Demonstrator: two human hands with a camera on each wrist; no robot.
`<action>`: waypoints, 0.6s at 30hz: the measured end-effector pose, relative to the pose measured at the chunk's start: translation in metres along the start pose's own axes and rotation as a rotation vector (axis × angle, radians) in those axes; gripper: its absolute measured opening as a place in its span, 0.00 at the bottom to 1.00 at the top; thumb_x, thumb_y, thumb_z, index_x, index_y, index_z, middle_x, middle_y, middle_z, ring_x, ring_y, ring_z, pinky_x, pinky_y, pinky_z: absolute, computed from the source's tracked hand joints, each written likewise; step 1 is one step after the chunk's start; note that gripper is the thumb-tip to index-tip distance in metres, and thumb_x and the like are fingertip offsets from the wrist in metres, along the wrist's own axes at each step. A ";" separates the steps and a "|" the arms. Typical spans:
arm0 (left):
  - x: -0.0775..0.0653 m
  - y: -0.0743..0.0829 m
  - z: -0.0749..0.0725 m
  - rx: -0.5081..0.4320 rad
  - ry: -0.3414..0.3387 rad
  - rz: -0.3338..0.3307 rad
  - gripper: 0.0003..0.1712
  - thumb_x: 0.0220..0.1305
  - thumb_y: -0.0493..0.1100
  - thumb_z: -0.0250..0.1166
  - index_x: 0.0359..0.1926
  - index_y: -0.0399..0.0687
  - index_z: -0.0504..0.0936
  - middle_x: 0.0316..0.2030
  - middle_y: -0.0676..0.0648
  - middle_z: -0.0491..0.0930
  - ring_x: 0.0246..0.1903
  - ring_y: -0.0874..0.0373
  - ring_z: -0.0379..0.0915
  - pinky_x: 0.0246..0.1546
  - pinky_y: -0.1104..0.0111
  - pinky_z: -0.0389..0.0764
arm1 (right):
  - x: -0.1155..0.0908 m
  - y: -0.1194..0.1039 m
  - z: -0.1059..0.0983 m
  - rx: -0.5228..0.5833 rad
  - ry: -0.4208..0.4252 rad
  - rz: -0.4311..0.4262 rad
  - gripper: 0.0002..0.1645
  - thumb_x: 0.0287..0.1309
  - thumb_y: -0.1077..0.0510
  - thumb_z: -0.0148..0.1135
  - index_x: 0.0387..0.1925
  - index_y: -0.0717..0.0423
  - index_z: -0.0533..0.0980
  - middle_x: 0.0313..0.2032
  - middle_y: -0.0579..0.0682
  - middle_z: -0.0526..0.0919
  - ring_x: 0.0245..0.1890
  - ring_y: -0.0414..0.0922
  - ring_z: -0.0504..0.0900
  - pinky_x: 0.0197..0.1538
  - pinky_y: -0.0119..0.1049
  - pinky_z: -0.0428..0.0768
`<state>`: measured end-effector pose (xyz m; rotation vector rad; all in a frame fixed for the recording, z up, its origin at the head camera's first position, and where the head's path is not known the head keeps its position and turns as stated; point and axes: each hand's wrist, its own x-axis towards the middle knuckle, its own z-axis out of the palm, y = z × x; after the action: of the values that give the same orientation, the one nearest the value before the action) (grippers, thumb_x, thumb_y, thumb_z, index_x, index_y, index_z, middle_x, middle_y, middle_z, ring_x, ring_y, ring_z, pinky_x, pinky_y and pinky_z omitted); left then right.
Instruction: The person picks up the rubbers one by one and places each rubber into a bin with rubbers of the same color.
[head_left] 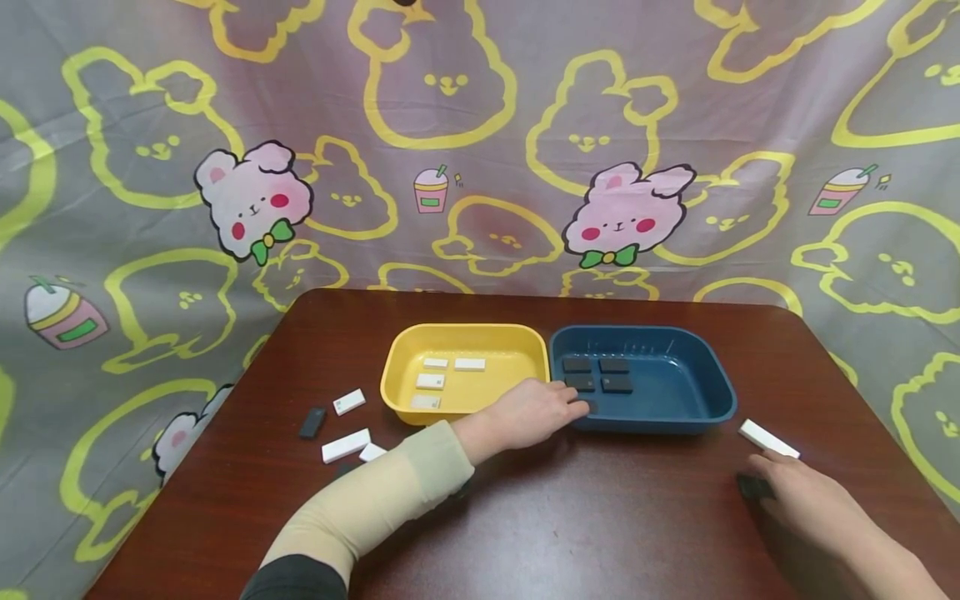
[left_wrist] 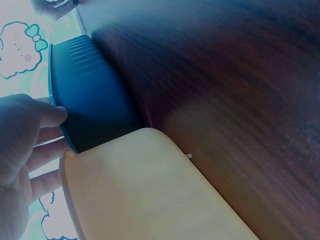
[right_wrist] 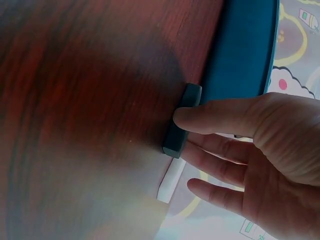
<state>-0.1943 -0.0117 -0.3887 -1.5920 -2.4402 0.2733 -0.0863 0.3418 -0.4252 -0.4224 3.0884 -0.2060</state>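
Note:
My left hand (head_left: 534,412) reaches over the near left corner of the blue tray (head_left: 716,379). Its fingers extend inside the rim, touching or close to a black block (head_left: 592,407); the thumb lies against the outside in the left wrist view. A black block (right_wrist: 183,120) is pinched between the thumb and fingers of my right hand (head_left: 806,496), low over the table. Just beyond that hand lies a long white block (head_left: 768,438). Several black blocks (head_left: 617,383) sit in rows in the blue tray, while several white blocks (head_left: 431,381) lie in the yellow tray (head_left: 525,337).
Loose white blocks (head_left: 347,446) and a black block (head_left: 312,422) lie on the brown table (head_left: 600,517) at the left, some partly hidden by my left sleeve (head_left: 390,492). The two trays stand side by side. A patterned cloth (head_left: 480,167) hangs behind the table.

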 end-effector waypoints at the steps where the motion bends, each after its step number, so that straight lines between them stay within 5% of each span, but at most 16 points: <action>1: 0.000 0.000 0.000 0.000 -0.001 -0.002 0.14 0.69 0.43 0.60 0.54 0.55 0.79 0.40 0.54 0.80 0.36 0.64 0.73 0.34 0.77 0.75 | 0.000 0.000 0.000 0.000 -0.003 0.000 0.23 0.32 0.71 0.75 0.31 0.52 0.74 0.26 0.46 0.77 0.27 0.46 0.77 0.27 0.49 0.75; 9: 0.001 0.000 -0.001 -0.012 -0.013 -0.007 0.15 0.69 0.43 0.60 0.55 0.55 0.79 0.41 0.54 0.81 0.37 0.64 0.73 0.36 0.77 0.75 | 0.002 -0.002 -0.006 0.007 -0.003 -0.003 0.21 0.33 0.67 0.75 0.30 0.51 0.74 0.27 0.45 0.76 0.26 0.44 0.75 0.28 0.48 0.75; 14: 0.001 0.000 -0.001 -0.015 -0.005 -0.009 0.15 0.69 0.42 0.60 0.55 0.54 0.79 0.40 0.54 0.80 0.37 0.64 0.73 0.36 0.76 0.76 | 0.008 -0.013 -0.027 0.012 0.025 -0.022 0.24 0.33 0.64 0.78 0.37 0.56 0.78 0.34 0.51 0.80 0.34 0.50 0.80 0.34 0.52 0.78; 18: 0.001 -0.001 0.000 -0.014 0.010 -0.005 0.14 0.69 0.42 0.59 0.54 0.54 0.79 0.39 0.54 0.80 0.36 0.63 0.73 0.35 0.76 0.75 | 0.013 -0.024 -0.048 0.002 0.052 -0.047 0.24 0.34 0.63 0.79 0.37 0.53 0.78 0.33 0.45 0.78 0.33 0.47 0.79 0.33 0.49 0.78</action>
<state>-0.1955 -0.0107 -0.3885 -1.5889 -2.4436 0.2471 -0.0939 0.3211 -0.3747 -0.4986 3.1309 -0.2239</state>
